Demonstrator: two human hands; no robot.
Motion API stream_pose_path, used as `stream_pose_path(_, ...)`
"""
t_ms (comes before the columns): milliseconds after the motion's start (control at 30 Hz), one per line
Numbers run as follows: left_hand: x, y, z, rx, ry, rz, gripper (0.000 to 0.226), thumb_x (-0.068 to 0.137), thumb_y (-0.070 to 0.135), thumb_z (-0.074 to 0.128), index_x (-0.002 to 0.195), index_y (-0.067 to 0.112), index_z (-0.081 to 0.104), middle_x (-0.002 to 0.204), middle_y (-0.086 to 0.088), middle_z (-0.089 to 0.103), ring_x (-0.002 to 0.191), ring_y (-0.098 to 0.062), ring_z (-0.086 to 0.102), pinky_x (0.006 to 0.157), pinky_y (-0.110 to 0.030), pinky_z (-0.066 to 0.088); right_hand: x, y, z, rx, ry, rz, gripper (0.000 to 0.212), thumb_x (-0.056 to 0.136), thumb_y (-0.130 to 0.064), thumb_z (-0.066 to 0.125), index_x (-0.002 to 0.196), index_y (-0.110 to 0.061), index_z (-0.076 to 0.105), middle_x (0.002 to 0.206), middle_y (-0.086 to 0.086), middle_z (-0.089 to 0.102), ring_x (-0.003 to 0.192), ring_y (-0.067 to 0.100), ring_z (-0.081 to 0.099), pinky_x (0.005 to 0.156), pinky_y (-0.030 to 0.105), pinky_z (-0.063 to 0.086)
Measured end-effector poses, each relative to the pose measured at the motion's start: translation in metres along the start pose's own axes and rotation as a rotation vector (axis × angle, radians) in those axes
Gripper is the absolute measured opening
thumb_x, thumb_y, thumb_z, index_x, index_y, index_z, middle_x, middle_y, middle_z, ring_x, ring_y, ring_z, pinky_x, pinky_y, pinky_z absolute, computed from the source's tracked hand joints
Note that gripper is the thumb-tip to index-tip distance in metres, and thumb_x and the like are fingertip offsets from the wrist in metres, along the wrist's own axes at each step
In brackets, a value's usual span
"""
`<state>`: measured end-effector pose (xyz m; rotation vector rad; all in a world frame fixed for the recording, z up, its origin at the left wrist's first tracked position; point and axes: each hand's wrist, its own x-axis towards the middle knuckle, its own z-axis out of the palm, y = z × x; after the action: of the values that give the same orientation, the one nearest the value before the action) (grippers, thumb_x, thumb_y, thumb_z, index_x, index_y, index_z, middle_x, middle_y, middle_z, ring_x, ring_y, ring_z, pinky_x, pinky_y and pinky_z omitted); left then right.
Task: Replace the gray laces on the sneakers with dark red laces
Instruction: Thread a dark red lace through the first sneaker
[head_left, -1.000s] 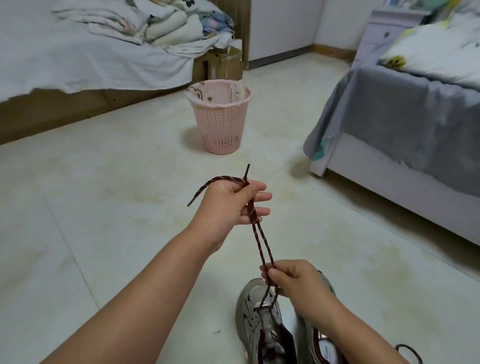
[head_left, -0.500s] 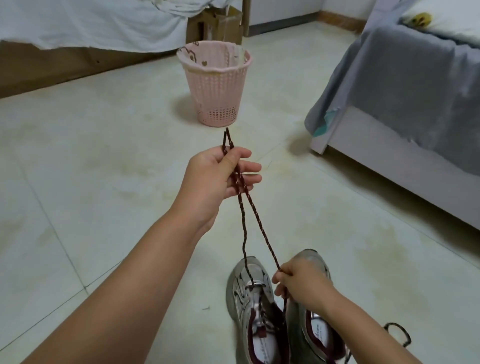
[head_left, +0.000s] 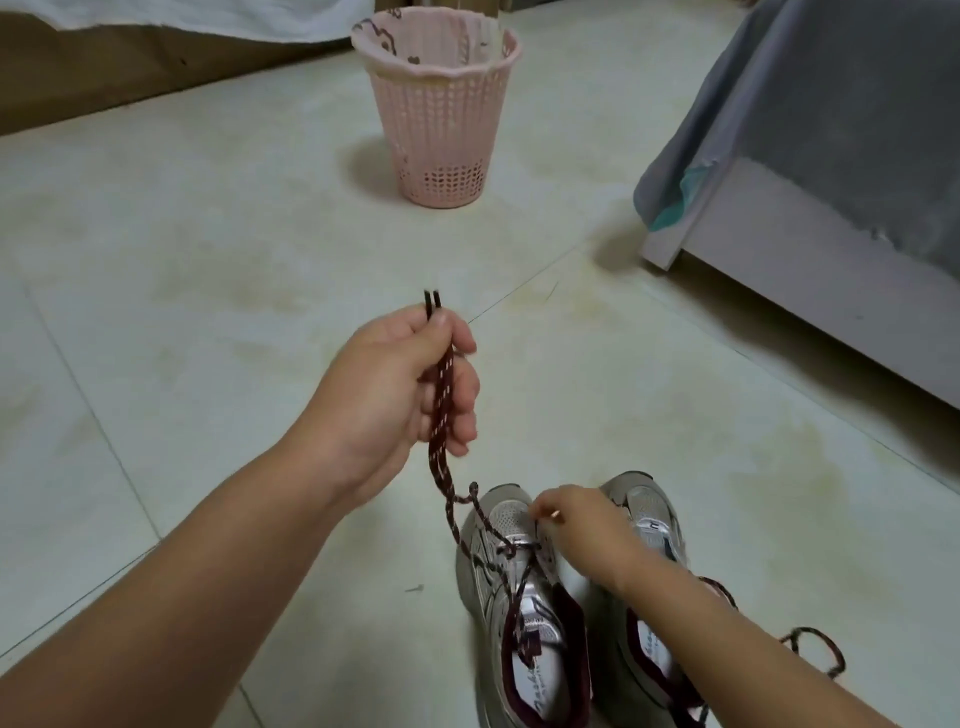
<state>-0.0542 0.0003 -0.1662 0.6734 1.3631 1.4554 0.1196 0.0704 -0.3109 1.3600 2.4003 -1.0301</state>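
Left hand (head_left: 395, 384) grips both ends of the dark red lace (head_left: 441, 395), evening them.
Right hand (head_left: 576, 525), fingers curled, steadies the left sneaker (head_left: 511, 587); crossing the next eyelets probably follows.

A: Can you see all of the left sneaker (head_left: 511, 582)?

B: No. Its heel is cut off at the bottom edge.

A: And the right sneaker (head_left: 647, 535)?

B: The right hand (head_left: 582, 530) and its arm lie over much of it. The heel runs off the bottom too.

A: What do the right fingers do?

B: They look blurry. I cannot tell if they pinch something.

A: Where does the dark red lace (head_left: 441, 395) go?

B: Part of it hides inside the left hand (head_left: 395, 384).

A: And the pink basket (head_left: 441, 119)?

B: Its top rim is cut off. The gray bed (head_left: 831, 156) runs off the right edge.
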Motion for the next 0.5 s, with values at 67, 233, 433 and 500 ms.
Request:
stream_pose_path(67,-0.004,-0.024,-0.003,0.023,-0.012,-0.107,0.029,0.099,0.015,0.031,0.075,0.01,0.047,0.043,-0.004,0.053,0.032,-0.016,0.048,0.032,-0.018,0.038,0.008,0.003,0.02,-0.214,-0.007,-0.14,0.023,0.089,-0.021,0.055,0.11,-0.02,0.065,0.116,0.003,0.058,0.11,0.022,0.052,0.088,0.028,0.04)
stream_pose_path(233,-0.018,-0.115,-0.008,0.444,-0.112,-0.371,0.029,0.099,0.016,0.035,0.074,0.018,0.05,0.076,-0.005,0.068,0.062,-0.015,0.06,0.041,-0.023,0.045,0.018,0.011,0.04,-0.493,0.026,-0.323,0.022,0.082,-0.013,0.059,0.103,-0.011,0.064,0.107,0.009,0.059,0.097,0.03,0.056,0.076,0.033,0.044)
stream_pose_path(433,-0.035,-0.177,-0.014,1.06,-0.428,-0.124,0.021,0.099,0.024,0.038,0.101,0.015,0.057,0.066,-0.004,0.05,0.063,-0.009,0.052,0.057,-0.019,0.034,0.012,0.01,0.041,-0.397,0.081,-0.369,0.019,0.076,-0.008,0.058,0.094,-0.012,0.061,0.09,0.01,0.064,0.08,0.034,0.06,0.06,0.032,0.034)
stream_pose_path(500,-0.034,-0.182,-0.013,1.164,-0.455,-0.081,0.022,0.099,0.026,0.036,0.108,0.018,0.055,0.083,-0.01,0.061,0.078,-0.025,0.055,0.067,-0.029,0.036,0.011,0.012,0.04,-0.174,0.171,-0.245,0.011,0.086,-0.01,0.049,0.09,-0.017,0.057,0.088,0.005,0.064,0.081,0.027,0.057,0.063,0.031,0.03)
